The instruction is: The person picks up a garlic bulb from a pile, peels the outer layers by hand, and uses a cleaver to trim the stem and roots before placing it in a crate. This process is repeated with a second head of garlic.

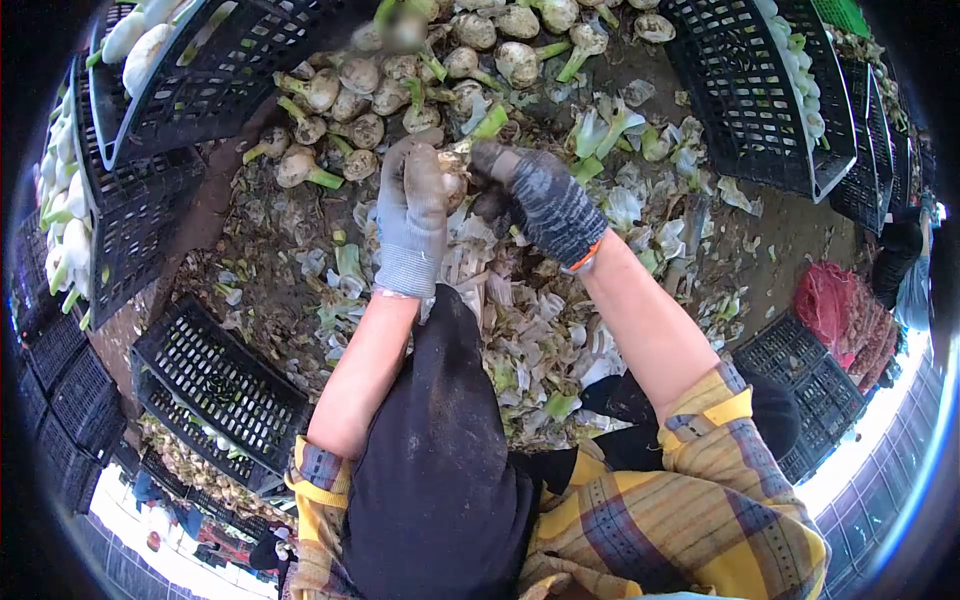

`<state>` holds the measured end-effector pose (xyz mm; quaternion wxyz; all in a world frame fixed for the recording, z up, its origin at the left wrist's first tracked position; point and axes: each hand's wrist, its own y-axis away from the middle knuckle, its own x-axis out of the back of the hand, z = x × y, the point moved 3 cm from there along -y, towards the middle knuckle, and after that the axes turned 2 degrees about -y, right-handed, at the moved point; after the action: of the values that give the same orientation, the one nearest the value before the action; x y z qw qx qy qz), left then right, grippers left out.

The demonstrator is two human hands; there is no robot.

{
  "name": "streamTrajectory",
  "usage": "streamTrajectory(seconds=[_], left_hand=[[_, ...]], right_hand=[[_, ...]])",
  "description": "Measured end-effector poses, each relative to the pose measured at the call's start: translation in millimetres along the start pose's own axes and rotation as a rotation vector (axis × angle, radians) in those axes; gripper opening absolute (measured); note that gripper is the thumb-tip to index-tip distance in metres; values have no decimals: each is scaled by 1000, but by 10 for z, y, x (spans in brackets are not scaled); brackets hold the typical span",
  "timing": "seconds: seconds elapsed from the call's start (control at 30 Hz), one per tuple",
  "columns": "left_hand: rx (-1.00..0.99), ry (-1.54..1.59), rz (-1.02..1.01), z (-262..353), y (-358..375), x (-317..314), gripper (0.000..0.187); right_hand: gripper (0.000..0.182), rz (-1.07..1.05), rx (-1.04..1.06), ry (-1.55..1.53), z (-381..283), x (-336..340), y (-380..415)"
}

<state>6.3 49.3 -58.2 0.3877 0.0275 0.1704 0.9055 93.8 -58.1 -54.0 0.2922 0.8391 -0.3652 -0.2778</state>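
The bulb [455, 187] is between the two hands, held in the curled fingers of the left hand [411, 215]. It is pale and rounded, with brownish marks, and the fingers partly cover it. A short, bright green stem [491, 122] shows just beyond it, but whether it belongs to this bulb is hard to tell.

The left hand, in a light grey glove with a ribbed cuff, points away from the body, its fingers bent inward around the bulb. The right hand [548, 204], in a dark, mottled grey glove with an orange edge at the wrist, comes in at a slant, its fingers bent toward the bulb; whether they grip it or something else cannot be told. Both forearms reach forward, bare below the rolled plaid sleeves [715, 415].

Beyond the hands, soil-marked bulbs with green stems [359, 75] lie heaped on the ground. Papery skins and leaf scraps [515, 340] cover the ground beneath and nearer the body. Black slatted crates [222, 378] stand to both sides, the upper ones holding cleaner, whiter bulbs [147, 60]. A red mesh sack [826, 305] lies well to the right.
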Motion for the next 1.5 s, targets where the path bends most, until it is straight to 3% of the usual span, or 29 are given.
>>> streamTrajectory(seconds=[0.2,0.4,0.5,0.7,0.8,0.83,0.9,0.93,1.03,1.07,1.2,1.3,1.33,1.47,1.5], left_hand=[[74,11,-5,-75,-2,25,38],[75,-37,11,-33,-2,15,44],[9,-82,-3,-56,-27,20,48],[122,-71,-1,18,-34,-4,53],[528,172,-4,60,-7,-29,51],[494,145,-9,46,-33,-35,48],[425,93,-20,-62,-90,-43,44],[177,-59,5,-64,-50,-73,44],[152,-47,-42,80,30,-101,55],[92,-71,27,-100,-39,-35,52],[639,302,23,-58,-5,-56,53],[562,151,-93,-108,-6,12,52],[372,25,-87,-169,-47,47,52],[486,173,-7,-108,-7,17,49],[547,275,-41,-119,6,4,47]], right_hand=[[36,-99,370,426,98,71,-152],[34,-110,276,373,17,36,-84],[32,-129,354,412,40,55,-104],[27,-7,342,560,60,55,-117],[28,88,360,675,1,19,-88],[28,123,363,744,-11,24,-88],[27,124,311,604,97,72,-156],[26,133,338,607,127,98,-176],[26,179,526,763,78,111,-159],[29,144,502,719,64,106,-127],[30,178,245,314,55,48,-97],[29,190,243,311,146,88,-163],[29,200,260,334,170,115,-191],[27,175,213,133,74,62,-97],[26,159,287,211,42,63,-84]])
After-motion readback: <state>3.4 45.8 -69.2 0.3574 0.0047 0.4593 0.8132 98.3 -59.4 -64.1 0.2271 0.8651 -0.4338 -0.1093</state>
